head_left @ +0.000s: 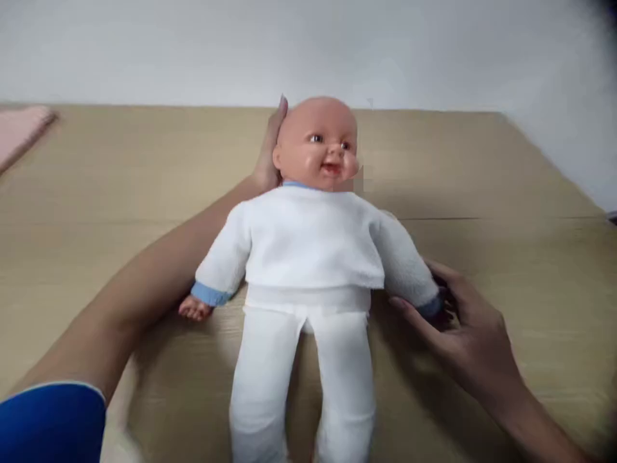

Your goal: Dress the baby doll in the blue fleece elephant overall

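A baby doll (308,244) in a white fleece top and white trousers with blue cuffs lies face up on the tan table (96,193), head toward the wall. My left hand (270,151) is behind the doll's bald head, fingers cupped against it. My right hand (456,315) closes around the cuff end of the doll's arm on the right, hiding the doll's hand. The doll's other small hand (195,310) rests bare on the table beside my left forearm.
A pink cloth (22,132) lies at the far left of the table. A white wall (308,45) runs behind the table's back edge. The table's right edge slants away at the upper right.
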`<state>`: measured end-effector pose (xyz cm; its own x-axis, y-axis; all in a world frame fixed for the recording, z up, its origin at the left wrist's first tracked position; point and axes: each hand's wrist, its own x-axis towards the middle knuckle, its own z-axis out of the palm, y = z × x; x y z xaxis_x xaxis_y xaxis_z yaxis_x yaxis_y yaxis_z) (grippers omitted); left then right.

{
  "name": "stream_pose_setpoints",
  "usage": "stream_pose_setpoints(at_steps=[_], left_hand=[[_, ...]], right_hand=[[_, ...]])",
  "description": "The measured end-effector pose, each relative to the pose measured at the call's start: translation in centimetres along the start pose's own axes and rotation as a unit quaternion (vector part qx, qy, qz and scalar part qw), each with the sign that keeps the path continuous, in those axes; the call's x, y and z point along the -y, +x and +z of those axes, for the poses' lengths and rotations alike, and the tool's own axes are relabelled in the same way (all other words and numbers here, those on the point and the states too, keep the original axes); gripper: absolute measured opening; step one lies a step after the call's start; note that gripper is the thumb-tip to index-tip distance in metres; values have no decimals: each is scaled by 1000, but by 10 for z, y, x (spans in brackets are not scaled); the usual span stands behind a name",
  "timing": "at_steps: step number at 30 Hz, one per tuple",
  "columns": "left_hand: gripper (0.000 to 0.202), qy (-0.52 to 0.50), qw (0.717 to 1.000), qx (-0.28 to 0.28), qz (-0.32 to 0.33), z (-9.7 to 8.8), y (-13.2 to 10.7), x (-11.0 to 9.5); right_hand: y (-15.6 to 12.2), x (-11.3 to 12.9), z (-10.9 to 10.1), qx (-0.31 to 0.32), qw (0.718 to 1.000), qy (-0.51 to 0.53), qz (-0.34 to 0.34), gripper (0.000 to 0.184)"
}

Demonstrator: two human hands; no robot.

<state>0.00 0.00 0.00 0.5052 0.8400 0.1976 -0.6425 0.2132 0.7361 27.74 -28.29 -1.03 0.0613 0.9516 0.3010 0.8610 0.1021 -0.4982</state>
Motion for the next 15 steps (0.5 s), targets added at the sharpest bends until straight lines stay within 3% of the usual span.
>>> stream_pose_setpoints(at_steps=[7,15], left_hand=[[52,-16,998,-40,-37,-2,-15,2],[44,15,993,-84,-78,-12,-16,3]], right_hand=[[-5,0,-2,36,998,43,35,63],[-9,-9,1,36,998,41,24,56]])
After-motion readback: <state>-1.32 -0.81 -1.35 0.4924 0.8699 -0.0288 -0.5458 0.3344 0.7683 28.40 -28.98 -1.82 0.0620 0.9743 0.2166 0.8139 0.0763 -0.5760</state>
